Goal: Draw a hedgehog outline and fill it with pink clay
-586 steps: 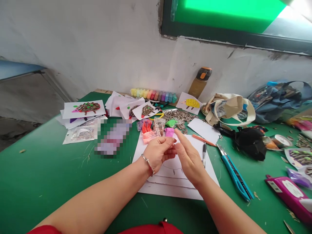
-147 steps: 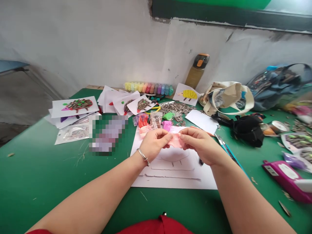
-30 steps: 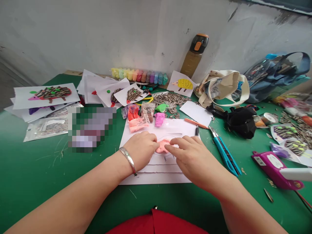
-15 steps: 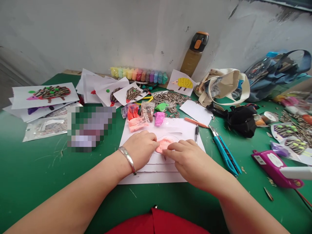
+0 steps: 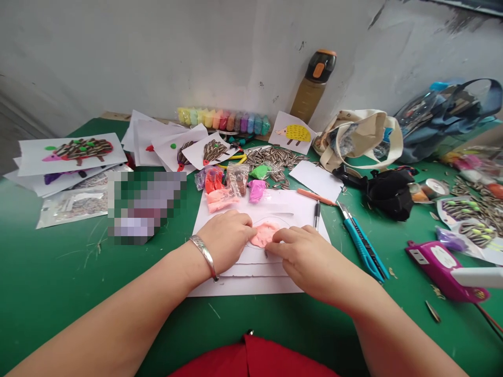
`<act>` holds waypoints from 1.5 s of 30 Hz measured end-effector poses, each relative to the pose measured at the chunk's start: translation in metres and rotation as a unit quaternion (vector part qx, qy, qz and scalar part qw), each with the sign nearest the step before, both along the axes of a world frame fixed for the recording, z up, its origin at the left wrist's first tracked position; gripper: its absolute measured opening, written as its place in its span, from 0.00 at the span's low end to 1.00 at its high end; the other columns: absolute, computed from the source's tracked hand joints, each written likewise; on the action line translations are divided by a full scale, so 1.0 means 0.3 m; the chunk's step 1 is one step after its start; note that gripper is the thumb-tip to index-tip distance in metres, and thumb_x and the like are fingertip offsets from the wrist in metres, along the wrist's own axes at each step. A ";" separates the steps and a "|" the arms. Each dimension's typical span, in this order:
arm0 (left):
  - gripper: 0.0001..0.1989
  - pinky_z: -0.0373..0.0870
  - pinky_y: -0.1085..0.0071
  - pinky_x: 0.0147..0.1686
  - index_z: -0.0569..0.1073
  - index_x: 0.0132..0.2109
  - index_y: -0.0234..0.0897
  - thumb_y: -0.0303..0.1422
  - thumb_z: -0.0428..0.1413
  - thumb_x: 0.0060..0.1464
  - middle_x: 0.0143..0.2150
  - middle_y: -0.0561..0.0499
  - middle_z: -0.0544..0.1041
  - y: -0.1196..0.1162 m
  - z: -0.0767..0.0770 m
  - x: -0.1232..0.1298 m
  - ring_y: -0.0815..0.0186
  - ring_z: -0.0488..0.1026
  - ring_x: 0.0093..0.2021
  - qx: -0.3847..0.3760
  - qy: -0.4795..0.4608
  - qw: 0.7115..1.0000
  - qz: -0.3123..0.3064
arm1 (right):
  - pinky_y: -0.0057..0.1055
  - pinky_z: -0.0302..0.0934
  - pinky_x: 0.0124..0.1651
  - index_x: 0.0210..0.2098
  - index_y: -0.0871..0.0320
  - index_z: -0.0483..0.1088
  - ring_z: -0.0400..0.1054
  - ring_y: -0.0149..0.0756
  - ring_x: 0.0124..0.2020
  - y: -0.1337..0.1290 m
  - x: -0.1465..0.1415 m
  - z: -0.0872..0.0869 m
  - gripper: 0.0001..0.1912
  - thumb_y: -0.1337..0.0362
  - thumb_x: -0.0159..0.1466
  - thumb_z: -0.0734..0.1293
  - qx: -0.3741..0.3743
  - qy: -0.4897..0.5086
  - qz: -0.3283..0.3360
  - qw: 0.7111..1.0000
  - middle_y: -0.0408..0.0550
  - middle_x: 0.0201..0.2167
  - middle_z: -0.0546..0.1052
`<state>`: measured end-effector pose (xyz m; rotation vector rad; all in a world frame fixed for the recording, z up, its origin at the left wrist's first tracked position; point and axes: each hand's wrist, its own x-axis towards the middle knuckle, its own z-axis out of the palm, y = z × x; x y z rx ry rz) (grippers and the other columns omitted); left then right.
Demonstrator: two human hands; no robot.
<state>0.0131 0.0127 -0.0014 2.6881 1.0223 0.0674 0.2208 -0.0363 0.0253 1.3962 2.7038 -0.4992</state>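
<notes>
A flattened piece of pink modelling clay [image 5: 264, 234] lies inside a drawn oval outline on the white paper [image 5: 236, 288]. My left hand [image 5: 230, 235] is closed, its fingers bunched and the tips at the clay's left edge. At the lower right edge of the clay, the bent fingers of my right hand [image 5: 301, 254] press together; their undersides are hidden. A silver bracelet [image 5: 205, 257] circles my left wrist. Just beyond the sheet's upper part lie packets of coloured clay, among them a pink packet [image 5: 222, 200] and a purple one [image 5: 257, 191].
Right of the paper lie a black pen [image 5: 316, 214], an orange stick-like tool [image 5: 316, 197] and a blue utility knife [image 5: 363, 243]. Sunflower seeds [image 5: 275, 159] are heaped behind. Hedgehog pictures [image 5: 70, 154] lie at left. A magenta device [image 5: 444, 272] sits at right.
My right fingers have shifted slightly right, uncovering more of the pink clay. My left hand stays nearly in place at its left edge.
</notes>
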 end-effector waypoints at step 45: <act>0.12 0.66 0.69 0.40 0.78 0.35 0.35 0.20 0.51 0.58 0.39 0.48 0.76 0.018 0.029 -0.015 0.63 0.70 0.39 -0.080 0.001 0.997 -0.019 | 0.36 0.47 0.40 0.50 0.52 0.69 0.61 0.40 0.42 0.044 0.000 -0.094 0.22 0.77 0.61 0.58 0.168 0.037 -0.042 0.984 0.50 0.43 0.71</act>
